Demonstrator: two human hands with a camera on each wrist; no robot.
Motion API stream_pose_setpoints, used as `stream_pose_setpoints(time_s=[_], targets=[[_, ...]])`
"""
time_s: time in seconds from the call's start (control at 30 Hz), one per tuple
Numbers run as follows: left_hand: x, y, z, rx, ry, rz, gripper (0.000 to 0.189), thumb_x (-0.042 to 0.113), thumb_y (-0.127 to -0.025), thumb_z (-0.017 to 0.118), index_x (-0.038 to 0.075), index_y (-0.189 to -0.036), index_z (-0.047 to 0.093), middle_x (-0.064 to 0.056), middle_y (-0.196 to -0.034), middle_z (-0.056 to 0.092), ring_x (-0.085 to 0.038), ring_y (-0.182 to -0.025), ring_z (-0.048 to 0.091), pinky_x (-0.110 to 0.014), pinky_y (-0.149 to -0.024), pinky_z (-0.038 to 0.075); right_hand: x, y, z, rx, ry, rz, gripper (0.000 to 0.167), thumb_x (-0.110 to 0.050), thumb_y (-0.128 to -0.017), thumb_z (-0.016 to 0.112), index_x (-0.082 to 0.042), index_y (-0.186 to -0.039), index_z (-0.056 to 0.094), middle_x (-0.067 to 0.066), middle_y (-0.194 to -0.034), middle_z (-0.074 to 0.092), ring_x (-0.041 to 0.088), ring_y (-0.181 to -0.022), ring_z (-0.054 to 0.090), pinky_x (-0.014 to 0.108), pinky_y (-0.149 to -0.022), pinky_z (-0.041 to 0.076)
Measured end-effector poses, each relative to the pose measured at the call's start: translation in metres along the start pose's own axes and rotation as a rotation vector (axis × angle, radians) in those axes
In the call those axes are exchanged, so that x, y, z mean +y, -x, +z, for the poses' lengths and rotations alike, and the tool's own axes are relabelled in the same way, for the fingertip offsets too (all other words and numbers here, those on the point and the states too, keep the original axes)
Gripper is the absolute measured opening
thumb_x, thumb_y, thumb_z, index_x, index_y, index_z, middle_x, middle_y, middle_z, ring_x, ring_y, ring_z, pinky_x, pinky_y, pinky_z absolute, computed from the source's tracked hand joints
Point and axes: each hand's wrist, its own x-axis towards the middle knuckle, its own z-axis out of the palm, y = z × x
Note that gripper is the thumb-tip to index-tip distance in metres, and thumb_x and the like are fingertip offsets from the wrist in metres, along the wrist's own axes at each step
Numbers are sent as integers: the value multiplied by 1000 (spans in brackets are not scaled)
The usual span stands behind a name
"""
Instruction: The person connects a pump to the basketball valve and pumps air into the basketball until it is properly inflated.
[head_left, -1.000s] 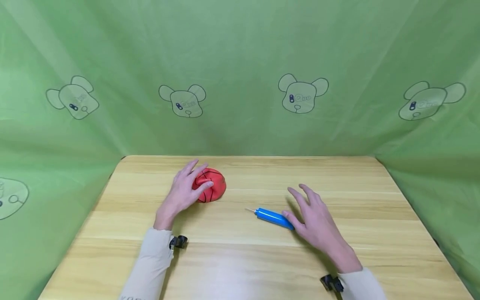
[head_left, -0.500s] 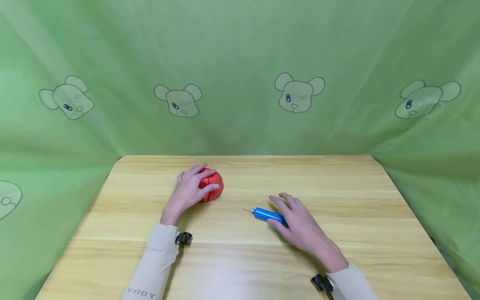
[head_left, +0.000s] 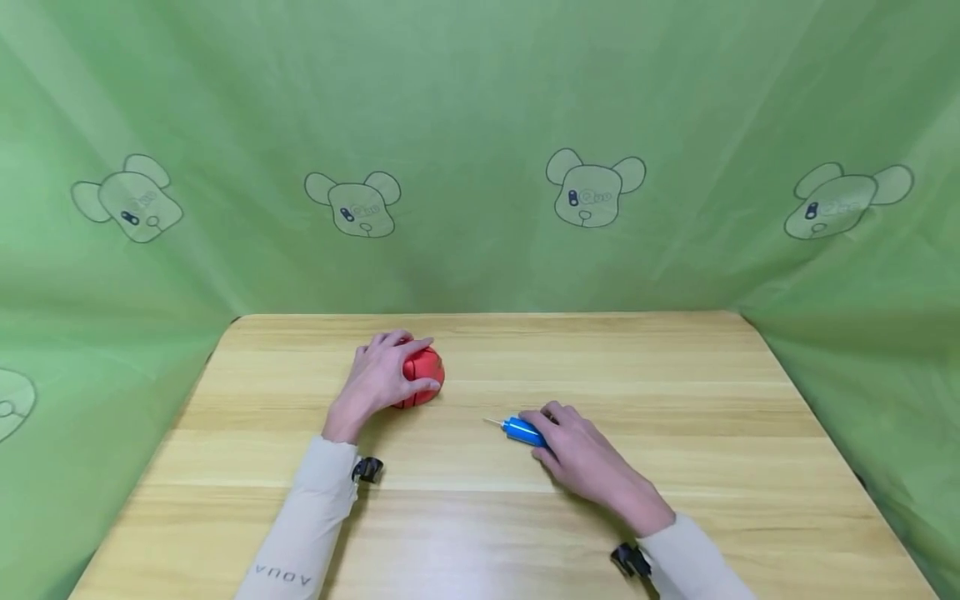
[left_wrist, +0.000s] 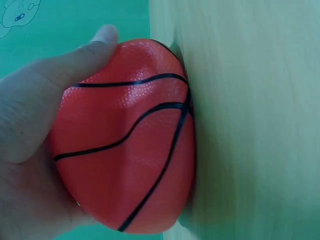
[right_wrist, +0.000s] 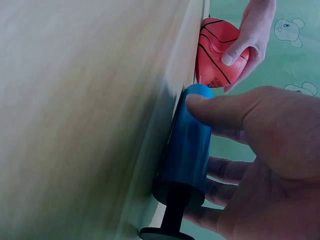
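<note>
A red toy basketball [head_left: 425, 367] with black lines lies toward the back left of the table, partly deflated and dented. My left hand [head_left: 372, 377] grips it from the left; the left wrist view shows the thumb across the ball's [left_wrist: 132, 135] skin. Right of the middle lies a blue ball pump [head_left: 521, 431], its thin needle [head_left: 492, 422] pointing left toward the ball. My right hand [head_left: 585, 458] holds the barrel, thumb on the near side and fingers on the far side. A black plunger handle [right_wrist: 172, 212] sticks out of the pump's rear in the right wrist view.
Both things rest on a light wooden table [head_left: 450, 533]. Green cloth [head_left: 480, 100] printed with bear heads hangs behind the table and along both sides. Each wrist carries a small black camera mount [head_left: 367, 470].
My right hand has moved left along the pump and closed round its barrel. My left hand has settled further over the basketball and grips it; the ball's dented side has turned.
</note>
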Motion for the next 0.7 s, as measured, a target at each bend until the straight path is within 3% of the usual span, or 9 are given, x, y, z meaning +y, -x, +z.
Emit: stream_pose_setpoints(time_s=[0.33,0.5,0.7], targets=[[-2,8,9,68,36,-6,66,61,-79,80,24,-130,63,-5,-134,56,-33,-125,47,-57,-92,39,-3,-4,-4,-38,-9,23,44,-4,-92,74,-7,-134,63,7,-106,61,16,-90,57,36,-80,56],[-2,12,9,95,46,4,51,47,-87,78,23,-130,65,-3,-129,62,-30,-120,52,-54,-89,41,-2,-4,-5,-49,-19,29,44,-4,-92,74,-6,-134,62,7,-106,61,16,-89,57,36,-79,56],[-5,17,7,118,88,53,40,40,-88,80,22,-122,69,1,-121,65,-27,-112,55,-50,-85,42,1,0,-8,-44,-40,51,45,-5,-92,74,-5,-136,62,9,-109,61,18,-93,59,38,-82,56]])
